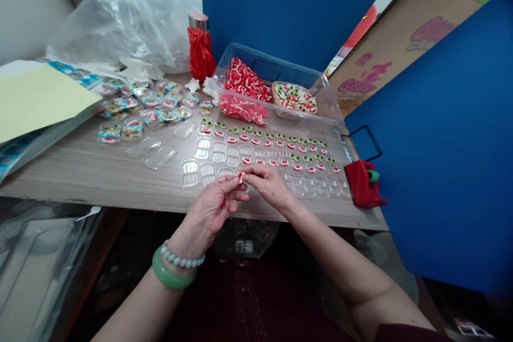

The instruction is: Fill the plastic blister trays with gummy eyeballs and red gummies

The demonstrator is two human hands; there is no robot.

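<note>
My left hand [216, 200] and my right hand [266, 184] meet above the front of the table. Their fingertips pinch a small red-and-white gummy candy [241, 177] shaped like lips with teeth. A bit of red also shows in the curled fingers of my left hand. Under and behind the hands lie rows of clear plastic blister trays [218, 152]. Several hold red-and-white mouth pieces [267, 144] and green eyeball pieces [280, 136]; others hold nothing. Part of the nearest row is hidden by my hands.
A clear bin [332, 101] at the back holds a red heap [244, 85] of mouth pieces and a bowl [276, 97] of mixed pieces. Filled packs [148, 97] lie at left. A red tape dispenser [363, 184] stands right, a red-wrapped bottle [200, 51] behind, and a cardboard box [385, 59] leans back right.
</note>
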